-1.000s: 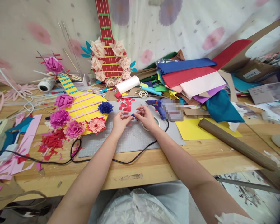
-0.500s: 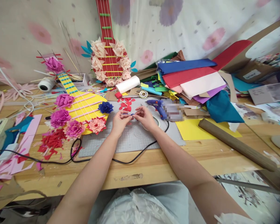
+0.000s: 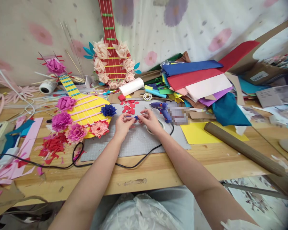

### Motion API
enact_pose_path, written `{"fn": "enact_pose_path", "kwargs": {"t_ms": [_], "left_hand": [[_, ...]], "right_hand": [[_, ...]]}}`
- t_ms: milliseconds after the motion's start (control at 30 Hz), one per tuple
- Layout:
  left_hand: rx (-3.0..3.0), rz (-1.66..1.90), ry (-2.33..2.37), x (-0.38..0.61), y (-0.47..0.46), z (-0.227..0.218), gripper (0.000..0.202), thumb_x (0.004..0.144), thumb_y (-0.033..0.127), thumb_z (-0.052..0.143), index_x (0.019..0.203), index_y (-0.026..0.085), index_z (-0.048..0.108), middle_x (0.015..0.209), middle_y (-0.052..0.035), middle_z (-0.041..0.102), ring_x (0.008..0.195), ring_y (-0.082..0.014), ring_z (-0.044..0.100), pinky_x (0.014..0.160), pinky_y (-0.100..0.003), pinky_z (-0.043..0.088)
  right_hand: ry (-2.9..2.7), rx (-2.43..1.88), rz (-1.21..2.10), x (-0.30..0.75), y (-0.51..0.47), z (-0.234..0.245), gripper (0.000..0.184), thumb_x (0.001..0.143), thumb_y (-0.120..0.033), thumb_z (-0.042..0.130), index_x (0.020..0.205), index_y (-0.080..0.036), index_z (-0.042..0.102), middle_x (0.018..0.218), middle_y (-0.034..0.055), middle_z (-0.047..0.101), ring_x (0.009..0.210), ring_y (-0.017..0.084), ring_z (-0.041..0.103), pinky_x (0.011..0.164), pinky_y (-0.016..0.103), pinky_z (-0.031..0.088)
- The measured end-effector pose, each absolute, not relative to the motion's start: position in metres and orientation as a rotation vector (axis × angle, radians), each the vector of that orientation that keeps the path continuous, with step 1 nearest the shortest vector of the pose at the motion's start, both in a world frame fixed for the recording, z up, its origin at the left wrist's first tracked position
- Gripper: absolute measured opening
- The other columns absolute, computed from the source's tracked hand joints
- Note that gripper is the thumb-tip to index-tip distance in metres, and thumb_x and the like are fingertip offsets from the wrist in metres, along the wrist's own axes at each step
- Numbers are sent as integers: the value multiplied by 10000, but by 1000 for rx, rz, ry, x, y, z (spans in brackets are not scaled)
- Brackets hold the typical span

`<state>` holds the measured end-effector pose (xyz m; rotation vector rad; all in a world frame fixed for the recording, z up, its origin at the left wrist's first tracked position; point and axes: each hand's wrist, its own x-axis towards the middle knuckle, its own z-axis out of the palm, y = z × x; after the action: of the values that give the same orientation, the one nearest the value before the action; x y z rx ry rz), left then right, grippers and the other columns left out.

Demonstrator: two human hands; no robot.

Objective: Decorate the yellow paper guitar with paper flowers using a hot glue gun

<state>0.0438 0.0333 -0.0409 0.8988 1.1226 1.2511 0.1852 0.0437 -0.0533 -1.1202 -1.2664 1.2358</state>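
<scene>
My left hand (image 3: 123,124) and my right hand (image 3: 149,119) meet over the grey cutting mat (image 3: 134,140), both pinched on one small blue paper piece (image 3: 135,117) held between their fingertips. A blue paper flower (image 3: 108,110) sits just left of my hands on the yellow paper guitar (image 3: 86,110), which also carries pink and magenta flowers. Behind my fingers lie red paper petals (image 3: 129,108). A blue glue gun (image 3: 161,108) rests right of my right hand, and a tape roll (image 3: 156,127) lies under it.
The glue gun's black cord (image 3: 124,164) loops across the wooden table's front edge. A pile of coloured paper sheets (image 3: 199,83) fills the back right. A brown cardboard tube (image 3: 242,148) lies at the right. A red paper guitar (image 3: 111,60) leans on the wall. Red scraps (image 3: 53,145) litter the left.
My fingertips have shifted slightly around the small blue piece, closing in on it. Arms and everything on the table stay where they were.
</scene>
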Motion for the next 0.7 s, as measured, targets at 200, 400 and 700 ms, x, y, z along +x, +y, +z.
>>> {"fn": "enact_pose_path", "kwargs": {"t_ms": [200,400,700], "left_hand": [[900,1242,1126,43,33,-40,445,513,305,793,833,165,518,709,-10,656,675,-182,675,481,-227,509],[897,1255,1140,43,33,-38,399,550,306,774,821,160,521,709,-15,649,671,-182,675,474,-229,503],[912,1232,1094,41,36,-43,419,489,231,796,809,158,536,689,5,648,638,-137,640,546,-248,528]], "right_hand": [[-1234,-1063,1304,189,45,-54,436,585,-332,728,899,-220,447,696,-51,611,587,97,572,607,271,470],[-1248,-1023,1327,191,46,-56,426,583,-282,708,906,-225,435,740,-35,619,659,114,597,661,299,494],[-1316,-983,1282,190,43,-54,429,603,-302,679,940,-236,423,855,8,632,746,135,604,707,325,505]]}}
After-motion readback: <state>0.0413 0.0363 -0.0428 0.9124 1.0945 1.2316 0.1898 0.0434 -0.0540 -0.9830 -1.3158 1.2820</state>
